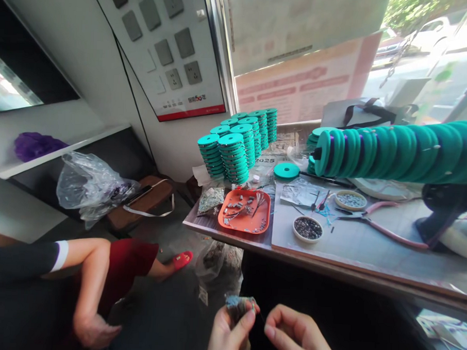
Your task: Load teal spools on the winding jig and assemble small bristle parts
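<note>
My left hand (230,335) is closed around a small blue and grey bundle (235,301), low in front of the table. What the bundle is made of is too small to make out. Just to its right, my right hand (298,335) has thumb and forefinger pinched together. A thin dark strand seems to run from those fingertips toward the left hand, but it is too fine to name. The hands are apart, with a narrow gap between the fingertips.
On the table (223,234) are an orange tray (242,228) of small metal parts, a dish of dark beads (307,228), pliers (393,231) and stacked green foam spools (230,144). More spools (397,148) hang on a rod at right. Another person's arm (93,282) is at left.
</note>
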A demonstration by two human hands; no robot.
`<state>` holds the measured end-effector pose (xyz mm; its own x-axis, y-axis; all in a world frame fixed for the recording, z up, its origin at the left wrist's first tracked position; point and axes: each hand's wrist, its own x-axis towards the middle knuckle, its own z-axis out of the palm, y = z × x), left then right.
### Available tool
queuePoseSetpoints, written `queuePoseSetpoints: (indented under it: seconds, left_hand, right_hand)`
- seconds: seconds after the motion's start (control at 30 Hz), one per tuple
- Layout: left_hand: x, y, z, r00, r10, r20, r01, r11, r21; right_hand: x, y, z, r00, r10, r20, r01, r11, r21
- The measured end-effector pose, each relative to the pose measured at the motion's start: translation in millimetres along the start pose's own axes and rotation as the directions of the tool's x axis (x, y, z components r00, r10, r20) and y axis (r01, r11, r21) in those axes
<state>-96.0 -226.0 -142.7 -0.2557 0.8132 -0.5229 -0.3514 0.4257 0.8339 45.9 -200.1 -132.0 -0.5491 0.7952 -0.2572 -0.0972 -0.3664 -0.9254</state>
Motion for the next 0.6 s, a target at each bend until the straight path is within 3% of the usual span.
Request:
queuePoseSetpoints:
  seconds: [0.2,0.37,0.6]
  left_hand:
    - [-4,-9,14.0,0.998,0.064,-0.003,-0.064,0.985,-0.159]
    - [-5,-8,16.0,0.996,0.088,0.019,-0.085,0.985,-0.149]
    - [-8,0,18.7,0.996,0.094,-0.001,-0.094,0.99,-0.11]
  right_hand:
    - [-2,-1,-4,0.999,0.037,0.035,-0.041,0.992,0.119]
    - [-1,-2,-4,0.999,-0.027,0.025,0.023,0.985,0.172]
    - [-1,-3,-3,1.0,-0.003,0.021,-0.002,0.978,0.208]
